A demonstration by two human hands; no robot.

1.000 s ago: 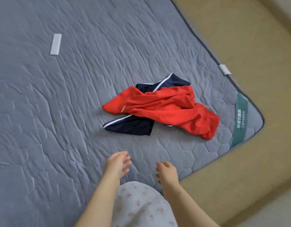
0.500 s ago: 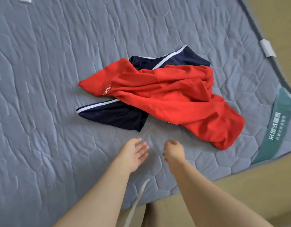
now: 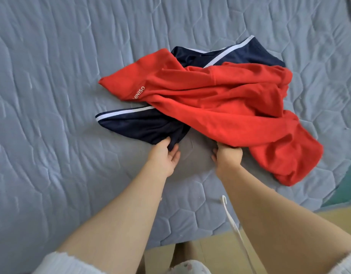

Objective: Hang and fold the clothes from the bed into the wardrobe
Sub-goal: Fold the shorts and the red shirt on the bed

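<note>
The red top (image 3: 220,107) lies crumpled over the shorts (image 3: 143,125) on the bed (image 3: 52,95). The left grip (image 3: 164,157) apparently pinches the shorts' hem at 7 o'clock. The right grip (image 3: 228,157) clenches the top's edge at 6 o'clock, likely to separate the garments.

Shirt (image 3: 220,107) atop shorts (image 3: 143,125) on the bed (image 3: 52,95), near its edge.
</note>
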